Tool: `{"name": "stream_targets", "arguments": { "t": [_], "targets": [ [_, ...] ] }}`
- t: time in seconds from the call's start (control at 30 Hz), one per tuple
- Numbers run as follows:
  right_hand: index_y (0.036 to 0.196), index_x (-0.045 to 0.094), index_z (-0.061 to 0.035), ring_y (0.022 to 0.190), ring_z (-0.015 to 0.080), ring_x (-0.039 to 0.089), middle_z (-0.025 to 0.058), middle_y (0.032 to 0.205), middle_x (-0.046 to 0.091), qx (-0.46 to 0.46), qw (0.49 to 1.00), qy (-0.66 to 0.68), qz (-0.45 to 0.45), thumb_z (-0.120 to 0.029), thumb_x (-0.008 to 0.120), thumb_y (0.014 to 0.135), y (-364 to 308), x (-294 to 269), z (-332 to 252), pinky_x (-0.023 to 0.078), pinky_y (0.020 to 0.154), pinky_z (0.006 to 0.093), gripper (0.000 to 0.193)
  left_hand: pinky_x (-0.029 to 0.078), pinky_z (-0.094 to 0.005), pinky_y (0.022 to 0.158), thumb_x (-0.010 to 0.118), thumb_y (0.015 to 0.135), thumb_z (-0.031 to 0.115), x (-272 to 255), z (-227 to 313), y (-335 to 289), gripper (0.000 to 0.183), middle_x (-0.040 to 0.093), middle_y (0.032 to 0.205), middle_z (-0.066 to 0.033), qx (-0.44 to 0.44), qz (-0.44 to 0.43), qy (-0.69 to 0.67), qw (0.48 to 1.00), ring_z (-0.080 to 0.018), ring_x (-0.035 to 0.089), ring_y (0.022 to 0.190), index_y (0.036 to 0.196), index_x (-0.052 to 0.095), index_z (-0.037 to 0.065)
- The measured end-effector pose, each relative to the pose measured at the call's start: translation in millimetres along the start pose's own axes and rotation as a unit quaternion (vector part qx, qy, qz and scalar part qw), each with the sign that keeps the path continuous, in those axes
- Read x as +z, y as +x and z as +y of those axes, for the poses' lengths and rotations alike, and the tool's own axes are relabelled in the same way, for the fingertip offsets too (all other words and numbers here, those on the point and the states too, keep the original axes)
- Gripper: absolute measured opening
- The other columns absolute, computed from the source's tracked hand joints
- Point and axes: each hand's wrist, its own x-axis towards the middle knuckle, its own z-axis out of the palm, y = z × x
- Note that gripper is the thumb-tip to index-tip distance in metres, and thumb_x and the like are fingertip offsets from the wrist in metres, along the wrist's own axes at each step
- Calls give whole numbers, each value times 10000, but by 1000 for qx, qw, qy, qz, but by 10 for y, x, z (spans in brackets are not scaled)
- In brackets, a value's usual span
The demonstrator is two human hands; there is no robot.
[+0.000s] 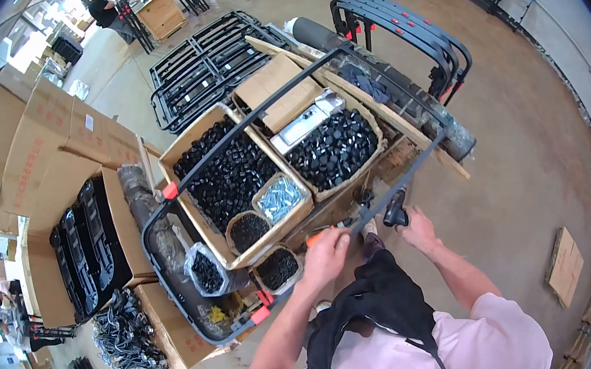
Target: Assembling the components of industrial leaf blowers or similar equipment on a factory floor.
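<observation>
A rectangular black metal tube frame (pixel 264 106) with red plastic pieces at its corners lies slanted across the boxes before me. My left hand (pixel 326 256) is closed round its near bar. A small orange thing (pixel 315 239) shows beside those fingers, partly hidden. Just right of that bar, my right hand (pixel 418 229) grips a black power drill (pixel 395 209), its front end pointing away from me. Under the frame, cardboard boxes hold many black plastic caps (pixel 225 160), and a small tub holds silver screws (pixel 279 198).
Left stand large cartons (pixel 44 143) with black parts (pixel 91 245) and a heap of black-grey fittings (pixel 129 337). Stacked black racks (pixel 205 62) and curved black frames (pixel 402 28) lie beyond. A wooden board (pixel 565 267) rests on the floor at right. A person (pixel 105 15) stands far off.
</observation>
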Motion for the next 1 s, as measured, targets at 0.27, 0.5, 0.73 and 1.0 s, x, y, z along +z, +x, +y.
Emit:
{"name": "stream_targets", "arguments": {
  "t": [0.27,0.5,0.73,1.0],
  "targets": [
    [1366,546,40,1192,471,628,292,1329,573,-2,999,-47,-28,-202,753,847,1728,15,456,548,1004,513,610,552,-505,937,661,1004,239,127,-599,2073,337,673,1213,-223,-184,130,170,959,-415,679,1113,1280,663,45],
    [1431,497,41,1292,507,553,325,1384,526,55,995,-48,-66,-158,749,875,2226,197,692,499,1093,524,642,562,-531,897,737,958,249,338,-769,2581,343,632,1190,-234,-251,65,299,918,-452,675,1073,1172,588,27],
    [1251,659,-43,1095,419,696,252,1203,692,-24,920,-126,-371,-207,722,854,1689,-1163,-99,566,959,509,435,581,-415,857,715,1006,213,135,-540,2475,332,750,1029,-175,-224,111,64,966,-300,737,904,1238,599,7],
    [910,647,-54,818,381,687,148,847,653,-348,932,40,-89,-156,675,874,2299,-1136,-705,565,715,495,112,543,-348,966,690,1029,200,-273,-206,3463,395,716,1158,-130,-178,132,-14,975,-184,678,1022,1349,602,-13]
  ]
}}
